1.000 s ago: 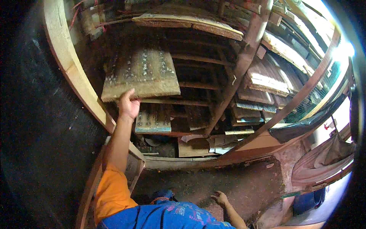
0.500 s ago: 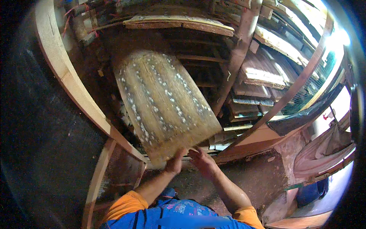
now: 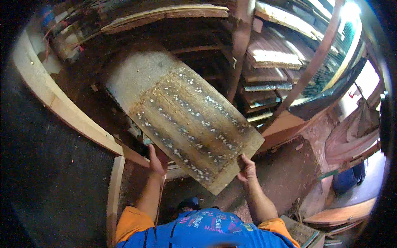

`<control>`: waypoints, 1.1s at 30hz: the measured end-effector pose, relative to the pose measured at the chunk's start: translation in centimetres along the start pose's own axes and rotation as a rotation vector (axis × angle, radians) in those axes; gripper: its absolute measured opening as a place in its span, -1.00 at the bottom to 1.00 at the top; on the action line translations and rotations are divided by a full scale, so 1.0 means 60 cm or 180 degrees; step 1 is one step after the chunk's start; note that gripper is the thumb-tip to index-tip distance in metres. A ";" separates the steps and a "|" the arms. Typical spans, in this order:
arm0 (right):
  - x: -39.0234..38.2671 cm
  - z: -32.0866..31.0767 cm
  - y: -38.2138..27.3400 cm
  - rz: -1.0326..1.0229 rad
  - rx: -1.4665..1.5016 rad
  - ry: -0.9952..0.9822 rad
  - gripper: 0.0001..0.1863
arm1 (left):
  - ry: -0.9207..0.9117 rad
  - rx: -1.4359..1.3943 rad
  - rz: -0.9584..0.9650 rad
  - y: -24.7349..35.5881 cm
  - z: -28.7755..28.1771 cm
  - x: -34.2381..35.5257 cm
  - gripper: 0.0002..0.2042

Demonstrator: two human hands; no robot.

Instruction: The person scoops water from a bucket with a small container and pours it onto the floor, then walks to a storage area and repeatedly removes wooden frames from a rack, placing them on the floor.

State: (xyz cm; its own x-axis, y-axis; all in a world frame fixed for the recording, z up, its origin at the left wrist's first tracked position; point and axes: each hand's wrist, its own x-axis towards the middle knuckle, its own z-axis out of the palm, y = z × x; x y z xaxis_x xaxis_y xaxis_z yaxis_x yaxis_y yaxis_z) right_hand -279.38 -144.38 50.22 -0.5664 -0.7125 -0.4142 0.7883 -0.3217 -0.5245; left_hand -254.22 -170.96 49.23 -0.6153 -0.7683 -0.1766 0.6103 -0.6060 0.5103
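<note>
A large flat board (image 3: 190,120), brown with rows of white specks and a pale grey far part, slants across the middle from far left to near right. My right hand (image 3: 247,168) holds its near right end, the thumb on top and the fingers mostly out of sight. My left hand (image 3: 155,162) is beside the board's left long edge, its thumb stretched up. Most of its fingers are hidden, and I cannot tell whether it touches the board.
A pale wooden beam (image 3: 70,113) curves along the left, beside a dark panel (image 3: 49,165). Layered boards (image 3: 275,58) sit on the rack at the right, past a wooden post (image 3: 240,45). A plank (image 3: 169,13) crosses above the board. A blue container (image 3: 345,181) stands at the lower right.
The board has turned, its near end swinging right. My left hand has left that near end and moved left along the long edge. My right hand has shifted right with the board.
</note>
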 end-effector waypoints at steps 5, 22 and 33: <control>-0.002 0.045 0.013 -0.0893 -0.0712 0.0578 -0.80 | -0.0408 0.0253 -0.0013 0.180 0.079 0.089 -0.47; -0.133 0.250 0.021 -0.2084 -0.0741 0.1706 -0.63 | -0.0891 0.2865 -0.3383 0.179 -0.085 0.306 -0.55; -0.117 0.199 0.167 -0.1086 -0.2334 0.4124 -0.61 | -0.1694 0.5498 -0.3553 0.165 -0.143 0.402 -0.56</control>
State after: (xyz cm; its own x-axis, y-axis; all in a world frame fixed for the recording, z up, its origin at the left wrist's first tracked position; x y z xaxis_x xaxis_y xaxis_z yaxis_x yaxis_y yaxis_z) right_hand -264.64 -150.06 56.78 -0.8117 0.4736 -0.3420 0.5121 0.2953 -0.8066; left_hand -258.69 -197.26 42.79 -0.5408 -0.0023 -0.8412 -0.7915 0.3399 0.5079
